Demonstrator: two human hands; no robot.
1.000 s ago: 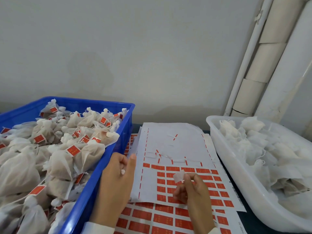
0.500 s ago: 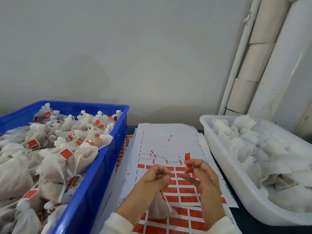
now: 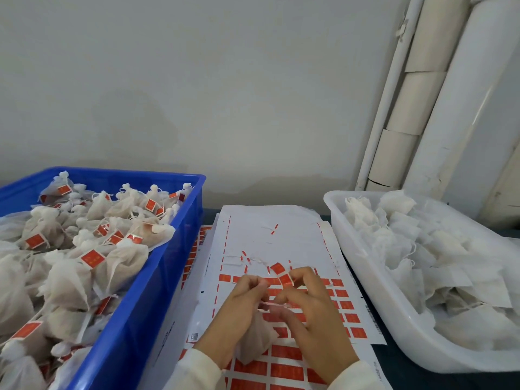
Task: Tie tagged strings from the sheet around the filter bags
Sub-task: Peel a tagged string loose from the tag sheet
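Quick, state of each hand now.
Left hand: fingers pinch the string at the filter bag.
Right hand: fingers pinch the string, red tag above.

Dark table top [image 3: 399, 354], seen only in narrow strips between the things on it. At left, standing on it, blue crate [image 3: 168, 266] full of tied filter bags with red tags. In middle, lying flat, stack of white sheets [image 3: 281, 220] with red tags in rows. At right, white tub [image 3: 374, 294] with untied bags.
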